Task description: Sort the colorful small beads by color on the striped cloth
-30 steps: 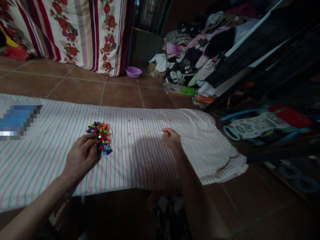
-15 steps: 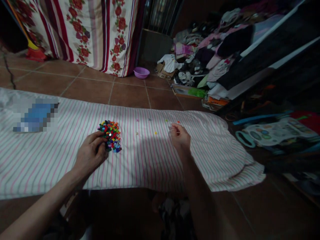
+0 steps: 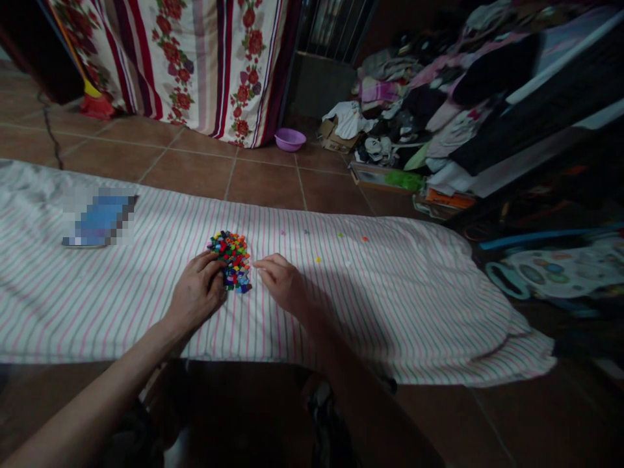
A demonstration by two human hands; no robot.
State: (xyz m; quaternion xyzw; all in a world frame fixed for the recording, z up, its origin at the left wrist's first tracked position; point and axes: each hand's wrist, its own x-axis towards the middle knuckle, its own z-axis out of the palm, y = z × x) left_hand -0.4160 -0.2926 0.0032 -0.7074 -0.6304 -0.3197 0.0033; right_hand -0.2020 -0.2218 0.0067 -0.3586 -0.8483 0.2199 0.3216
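Your left hand (image 3: 197,285), fingers bent, meets coloured pile (image 3: 238,263) near cloth's (image 3: 429,292) far edge; right hand (image 3: 281,281) pinched just beside. Grips: can't tell.

The right hand (image 3: 281,281) moved across to the colored pile (image 3: 237,249), and a white piece (image 3: 348,264) came into view.

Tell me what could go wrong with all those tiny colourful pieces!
The left hand is at the edge of the pile, so a nudge might scatter it. The white piece barely shows on the pale cloth, so it could get overlooked. And a tug on the cloth might shift the yellow piece, which lies on it.
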